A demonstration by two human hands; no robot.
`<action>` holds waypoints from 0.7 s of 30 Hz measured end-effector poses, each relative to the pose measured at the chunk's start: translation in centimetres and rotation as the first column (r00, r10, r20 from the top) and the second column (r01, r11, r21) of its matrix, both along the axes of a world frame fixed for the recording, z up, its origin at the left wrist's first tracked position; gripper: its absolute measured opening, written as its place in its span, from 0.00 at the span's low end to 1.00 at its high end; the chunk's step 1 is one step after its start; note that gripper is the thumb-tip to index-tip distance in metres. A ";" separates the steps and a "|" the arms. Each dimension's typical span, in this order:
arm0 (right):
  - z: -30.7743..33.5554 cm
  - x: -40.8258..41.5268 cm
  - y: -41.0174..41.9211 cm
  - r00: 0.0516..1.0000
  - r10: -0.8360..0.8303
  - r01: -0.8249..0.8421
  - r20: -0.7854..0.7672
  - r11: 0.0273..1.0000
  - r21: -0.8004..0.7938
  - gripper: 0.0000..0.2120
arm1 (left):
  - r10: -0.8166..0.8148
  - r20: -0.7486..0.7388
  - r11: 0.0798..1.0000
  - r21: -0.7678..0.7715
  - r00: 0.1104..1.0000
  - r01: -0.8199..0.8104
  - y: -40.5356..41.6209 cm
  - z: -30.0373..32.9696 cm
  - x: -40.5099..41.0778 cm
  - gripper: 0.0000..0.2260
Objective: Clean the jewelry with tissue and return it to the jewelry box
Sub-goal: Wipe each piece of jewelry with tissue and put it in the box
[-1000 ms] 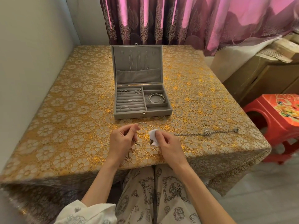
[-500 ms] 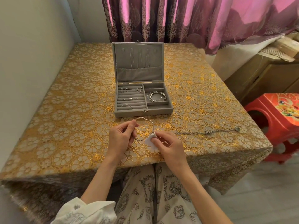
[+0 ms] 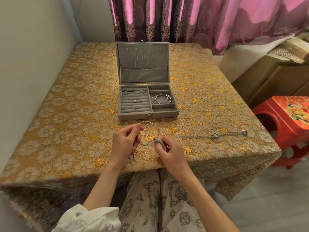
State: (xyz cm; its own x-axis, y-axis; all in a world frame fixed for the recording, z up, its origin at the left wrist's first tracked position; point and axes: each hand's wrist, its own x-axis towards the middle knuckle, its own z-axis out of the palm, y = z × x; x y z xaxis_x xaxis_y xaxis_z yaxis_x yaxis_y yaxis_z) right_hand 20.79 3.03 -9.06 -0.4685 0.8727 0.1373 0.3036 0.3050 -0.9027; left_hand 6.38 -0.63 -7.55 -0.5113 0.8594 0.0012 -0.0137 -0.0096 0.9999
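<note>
Since the earlier frame, tissue (image 3: 158, 142) had slid down to the bangle's (image 3: 156, 128) lower right arc. Left hand (image 3: 124, 144) pinched its left side; right hand (image 3: 172, 154) pinched tissue around it, above the table (image 3: 66, 131) before the jewelry box (image 3: 148, 115). I judged slow rotation best.

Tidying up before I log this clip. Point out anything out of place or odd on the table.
Only the chain stands out: it lies stretched out loose on the tablecloth near the right edge, outside the open jewelry box. The bangle is out too, but the hands hold it for wiping.
</note>
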 end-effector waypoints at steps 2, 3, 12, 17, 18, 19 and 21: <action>-0.1 0.2 0.1 0.999 -0.029 0.029 -0.027 1.000 -0.001 0.11 | 0.021 0.045 1.000 0.011 0.999 -0.021 0.0 0.1 -0.1 0.11; -0.3 0.4 0.1 0.999 -0.039 0.039 -0.034 0.999 -0.008 0.11 | 0.028 0.068 0.999 0.017 0.997 -0.029 0.0 0.1 -0.2 0.11; 0.4 1.1 0.3 0.974 -0.091 0.037 -0.205 0.968 -0.250 0.05 | 0.009 0.068 1.000 0.010 0.998 -0.010 0.0 0.1 -0.2 0.11; 0.9 0.8 0.3 0.966 -0.166 0.118 -0.197 0.965 -0.234 0.09 | -0.005 0.059 1.000 0.006 0.998 0.004 0.0 0.0 -0.3 0.11; 1.1 0.7 0.4 0.967 -0.160 0.109 -0.200 0.964 -0.244 0.09 | -0.007 0.051 1.000 0.004 0.999 0.007 -0.1 0.1 -0.3 0.11; 1.2 0.6 0.4 0.968 -0.132 0.077 -0.212 0.965 -0.250 0.09 | -0.008 0.044 1.000 0.002 0.999 0.007 -0.1 0.1 -0.2 0.11; 1.4 0.4 0.3 0.967 -0.070 0.005 -0.247 0.967 -0.253 0.08 | -0.005 0.042 1.000 0.001 0.999 0.005 0.0 0.1 -0.2 0.11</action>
